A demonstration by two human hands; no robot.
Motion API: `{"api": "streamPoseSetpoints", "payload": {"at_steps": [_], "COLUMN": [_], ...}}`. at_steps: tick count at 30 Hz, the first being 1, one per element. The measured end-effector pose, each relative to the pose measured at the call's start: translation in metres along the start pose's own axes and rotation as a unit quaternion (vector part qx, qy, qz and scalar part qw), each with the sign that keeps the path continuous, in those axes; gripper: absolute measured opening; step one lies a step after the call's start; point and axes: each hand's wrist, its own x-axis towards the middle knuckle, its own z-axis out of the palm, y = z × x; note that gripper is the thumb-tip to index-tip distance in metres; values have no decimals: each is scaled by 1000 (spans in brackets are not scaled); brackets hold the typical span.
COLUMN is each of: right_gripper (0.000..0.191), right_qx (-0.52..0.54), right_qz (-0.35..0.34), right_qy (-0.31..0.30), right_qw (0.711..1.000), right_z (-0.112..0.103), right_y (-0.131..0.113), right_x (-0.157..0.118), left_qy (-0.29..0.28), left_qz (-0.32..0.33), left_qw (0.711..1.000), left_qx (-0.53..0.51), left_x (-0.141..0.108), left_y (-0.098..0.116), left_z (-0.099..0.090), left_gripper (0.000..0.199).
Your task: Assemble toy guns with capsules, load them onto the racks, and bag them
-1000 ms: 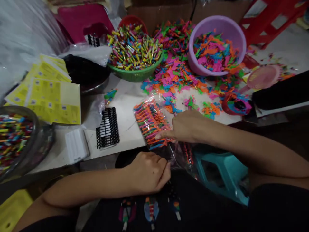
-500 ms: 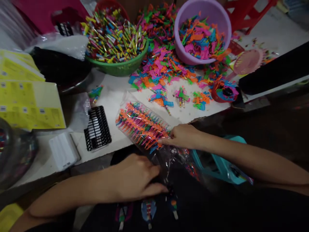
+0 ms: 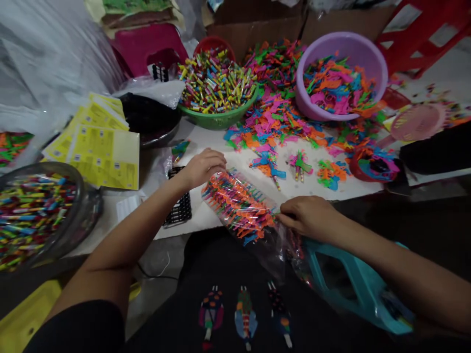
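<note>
A clear plastic bag (image 3: 241, 208) packed with rows of small orange, pink, green and blue plastic toys lies tilted over the table's front edge, its loose end hanging toward my lap. My left hand (image 3: 205, 168) curls its fingers over the bag's far left end; the fingertips are partly hidden. At the other end my right hand (image 3: 311, 215) is closed, pinching the bag's right edge with thumb and fingers. A black plastic rack (image 3: 180, 208) lies beneath my left forearm, partly covered by it.
A green basket (image 3: 221, 120) of small colourful tubes and a purple basin (image 3: 301, 93) of toy pieces stand behind. Loose pieces (image 3: 272, 117) spread between them. Yellow printed cards (image 3: 106, 157) and a clear bowl (image 3: 79, 211) are left, a turquoise stool (image 3: 353, 274) right.
My left hand has moved from above my lap up and forward onto the bag's far end. The right hand stays at the bag's right side. The camera view has shifted.
</note>
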Motion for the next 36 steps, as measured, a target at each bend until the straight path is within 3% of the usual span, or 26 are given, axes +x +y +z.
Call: {"api": "streamPoseSetpoints", "payload": {"at_steps": [4, 8, 12, 16, 21, 23, 26, 29, 31, 36], "right_gripper": [26, 21, 18, 21, 33, 36, 52, 57, 49, 21], "right_qx": [10, 17, 11, 22, -5, -23, -38, -16, 6, 36], "right_qz": [-122, -229, -282, -289, -195, -132, -64, -69, -73, -113], "right_qy": [28, 8, -17, -31, 3, 49, 114, 88, 45, -22], "right_qw": [992, 973, 959, 957, 981, 990, 991, 994, 996, 993], "right_z": [7, 24, 28, 3, -34, -38, -32, -21, -16, -18], "right_y": [-7, -22, -34, -27, -2, -4, -27, -55, -67, -64], "right_x": [1, 8, 16, 19, 22, 28, 42, 62, 75, 88], "left_qy": [115, 274, 331, 306, 243, 192, 127, 130, 136, 166], "left_qz": [-57, -180, -227, -226, -196, -185, -162, -144, -136, -154], "left_qw": [991, 943, 915, 925, 950, 963, 978, 981, 981, 974], "left_qx": [-40, -54, -37, -26, -14, -30, -31, -21, -16, -18], "left_x": [-47, -91, -117, -118, -90, -78, -69, -71, -75, -85], "left_y": [20, 40, 50, 45, 33, 33, 35, 34, 30, 18], "left_z": [0, 25, 42, 22, -18, -25, -28, -30, -31, -32], "left_gripper": [9, 7, 8, 8, 9, 12, 12, 7, 3, 7]}}
